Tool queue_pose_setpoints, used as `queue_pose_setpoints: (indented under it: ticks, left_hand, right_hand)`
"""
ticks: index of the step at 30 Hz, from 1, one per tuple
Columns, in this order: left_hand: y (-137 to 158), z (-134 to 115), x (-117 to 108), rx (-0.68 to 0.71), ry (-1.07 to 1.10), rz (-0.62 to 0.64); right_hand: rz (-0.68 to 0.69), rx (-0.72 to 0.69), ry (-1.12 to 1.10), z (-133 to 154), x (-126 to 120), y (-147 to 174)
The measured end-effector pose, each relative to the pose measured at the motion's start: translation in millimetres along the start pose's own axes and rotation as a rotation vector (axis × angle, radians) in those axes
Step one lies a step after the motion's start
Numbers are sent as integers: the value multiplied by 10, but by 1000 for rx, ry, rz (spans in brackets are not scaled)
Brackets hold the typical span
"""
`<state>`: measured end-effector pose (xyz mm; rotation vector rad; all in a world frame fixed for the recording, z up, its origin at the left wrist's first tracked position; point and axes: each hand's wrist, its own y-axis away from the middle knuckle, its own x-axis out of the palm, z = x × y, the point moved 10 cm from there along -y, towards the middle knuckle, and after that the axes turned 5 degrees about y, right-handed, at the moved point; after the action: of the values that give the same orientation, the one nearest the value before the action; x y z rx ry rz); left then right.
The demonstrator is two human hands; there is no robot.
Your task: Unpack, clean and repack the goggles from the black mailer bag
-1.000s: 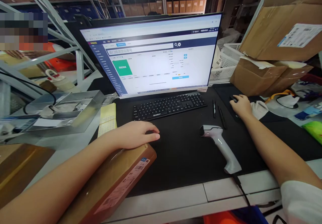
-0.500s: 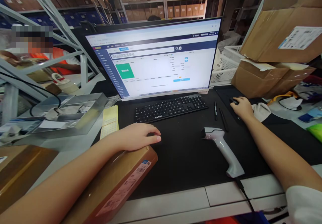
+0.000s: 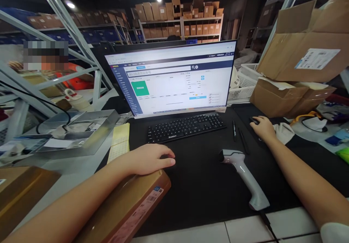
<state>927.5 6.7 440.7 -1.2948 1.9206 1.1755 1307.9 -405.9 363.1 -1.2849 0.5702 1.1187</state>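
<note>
My left hand rests on the far end of a brown cardboard box, with its thumb and fingers stretched out and apart, gripping nothing. A shipping label covers the box's right side. Over on the right, my right hand is curled over a black computer mouse, which it largely hides. Between the two hands, a grey barcode scanner lies on the black desk mat. A black keyboard sits below the lit monitor.
Two dark pens lie beside the keyboard. Yellow label sheets and a clear tray are at left, near another cardboard box. Stacked cartons and a white basket stand at right. Behind the frame, a co-worker wears orange.
The camera has tilted up, so the scene sits lower in view. Small extra entries now show at the screen's lower right. Both hands keep their places.
</note>
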Motion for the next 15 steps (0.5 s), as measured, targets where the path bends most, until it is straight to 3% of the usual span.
queue_pose_setpoints:
  ticks: [15]
  left_hand:
    - [26, -8, -37, 47, 31, -49]
  right_hand:
    - [21, -57, -7, 40, 68, -9]
